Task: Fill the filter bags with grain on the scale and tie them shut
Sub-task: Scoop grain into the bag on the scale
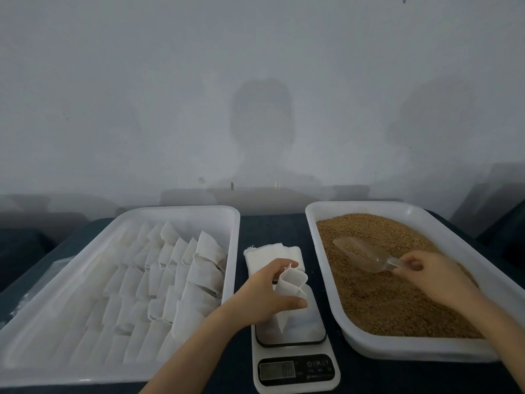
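Observation:
My left hand holds a white filter bag upright over the platform of the white digital scale, its mouth pulled open at the top. My right hand grips the handle of a clear plastic scoop, which lies in the brown grain with some grain in its bowl. The grain fills the white tray on the right. A stack of flat empty filter bags rests just behind the scale.
A large white tray on the left holds several rows of filled white bags. Everything stands on a dark table against a pale wall. Crumpled clear plastic lies at the far left edge.

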`<state>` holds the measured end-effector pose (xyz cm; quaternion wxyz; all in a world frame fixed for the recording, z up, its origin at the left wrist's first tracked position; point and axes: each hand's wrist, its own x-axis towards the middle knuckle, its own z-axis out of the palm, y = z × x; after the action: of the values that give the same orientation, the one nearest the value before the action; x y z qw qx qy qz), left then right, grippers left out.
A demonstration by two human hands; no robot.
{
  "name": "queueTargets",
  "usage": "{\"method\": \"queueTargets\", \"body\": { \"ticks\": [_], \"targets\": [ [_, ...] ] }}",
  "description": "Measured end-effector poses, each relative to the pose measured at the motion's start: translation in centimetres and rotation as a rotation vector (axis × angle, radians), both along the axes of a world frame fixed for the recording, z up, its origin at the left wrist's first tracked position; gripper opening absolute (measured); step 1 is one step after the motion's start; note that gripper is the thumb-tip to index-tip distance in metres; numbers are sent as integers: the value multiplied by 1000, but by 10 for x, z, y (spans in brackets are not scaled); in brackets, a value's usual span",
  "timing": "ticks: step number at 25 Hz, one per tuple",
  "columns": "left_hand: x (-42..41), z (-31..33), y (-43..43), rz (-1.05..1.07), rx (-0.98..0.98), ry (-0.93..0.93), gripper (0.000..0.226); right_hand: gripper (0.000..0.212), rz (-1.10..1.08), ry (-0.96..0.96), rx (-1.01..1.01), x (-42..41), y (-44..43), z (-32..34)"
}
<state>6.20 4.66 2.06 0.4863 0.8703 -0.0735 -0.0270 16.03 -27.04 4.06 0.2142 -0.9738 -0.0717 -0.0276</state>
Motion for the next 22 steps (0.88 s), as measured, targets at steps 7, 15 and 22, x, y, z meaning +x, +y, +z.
{"method": "queueTargets", "body": {
  "ticks": [7,15,22],
  "targets": [
    [0,-2,2,15,-10,-3,63,27,143,-90,87,-41,-3,44],
    [0,-3,0,-9,-6,26,65,25,337,-89,17,-64,27,78],
    [3,-10,4,14,24,11,68,21,405,-176,-146,-60,38,86]
  ]
}}
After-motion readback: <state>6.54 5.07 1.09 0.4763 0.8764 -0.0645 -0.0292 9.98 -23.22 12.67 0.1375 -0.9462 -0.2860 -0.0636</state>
